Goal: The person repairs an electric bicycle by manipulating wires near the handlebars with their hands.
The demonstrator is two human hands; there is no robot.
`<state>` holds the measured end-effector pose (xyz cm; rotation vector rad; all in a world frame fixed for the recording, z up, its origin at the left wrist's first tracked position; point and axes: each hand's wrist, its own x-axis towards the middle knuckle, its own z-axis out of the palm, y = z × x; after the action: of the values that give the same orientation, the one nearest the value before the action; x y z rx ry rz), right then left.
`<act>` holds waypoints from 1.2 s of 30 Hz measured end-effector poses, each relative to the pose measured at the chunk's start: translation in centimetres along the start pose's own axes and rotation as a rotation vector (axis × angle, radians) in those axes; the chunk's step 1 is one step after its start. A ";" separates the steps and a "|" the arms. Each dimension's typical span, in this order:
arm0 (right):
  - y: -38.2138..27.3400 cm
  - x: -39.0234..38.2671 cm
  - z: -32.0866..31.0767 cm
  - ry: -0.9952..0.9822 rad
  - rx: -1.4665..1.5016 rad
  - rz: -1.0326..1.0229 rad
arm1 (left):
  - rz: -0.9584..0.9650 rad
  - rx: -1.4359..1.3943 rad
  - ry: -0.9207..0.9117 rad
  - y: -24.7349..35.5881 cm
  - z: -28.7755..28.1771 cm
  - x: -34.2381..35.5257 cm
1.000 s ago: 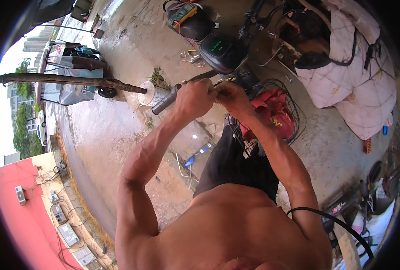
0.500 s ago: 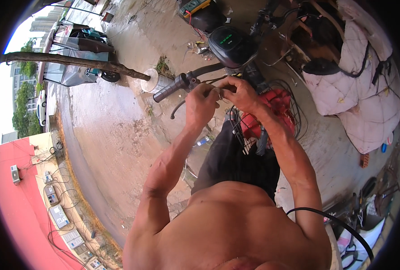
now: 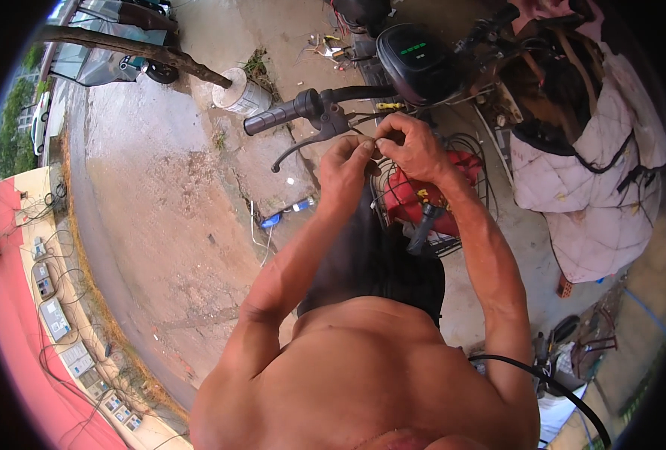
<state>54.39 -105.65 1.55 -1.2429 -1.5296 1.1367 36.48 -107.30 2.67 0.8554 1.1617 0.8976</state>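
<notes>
Both hands meet fingertip to fingertip beside a handlebar (image 3: 355, 93), out on rough, stained ground (image 3: 160, 202).
I see the left hand (image 3: 345, 166) and right hand (image 3: 414, 146) with thumb and fingers drawn narrow; what, if anything, sits between them I can't tell. The handlebar is just beyond, its brake lever (image 3: 303, 148) slanting toward the left hand, a black console (image 3: 415, 64) at its inner end. Below the right wrist I have a red bag (image 3: 453, 169) in a wire basket. The ground looks glossy toward its far left; a pink wall (image 3: 18, 300) and cream strip with grey boxes (image 3: 54, 320) follow its left edge. A white bucket (image 3: 243, 96) stands past the grip, a wooden pole (image 3: 138, 49) rising from it; a pale quilted cover (image 3: 595, 195) drapes toward the right edge.
</notes>
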 end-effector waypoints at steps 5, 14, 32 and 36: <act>-0.6 0.5 -0.4 -0.024 -0.022 0.017 | -0.081 -0.104 -0.057 -0.4 -0.7 0.7; -1.0 0.6 -0.7 -0.051 0.004 0.100 | -0.124 -0.208 -0.116 -0.9 -1.3 1.2; -1.7 0.2 -0.8 -0.053 -0.190 -0.001 | 0.439 0.712 0.042 0.6 -0.2 0.3; -1.4 0.0 -1.1 -0.063 -0.211 -0.074 | -0.031 0.290 -0.003 0.3 -0.1 0.7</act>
<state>55.11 -105.69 3.20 -1.2871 -1.7652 0.9947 36.42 -106.53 2.67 1.0689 1.3188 0.7112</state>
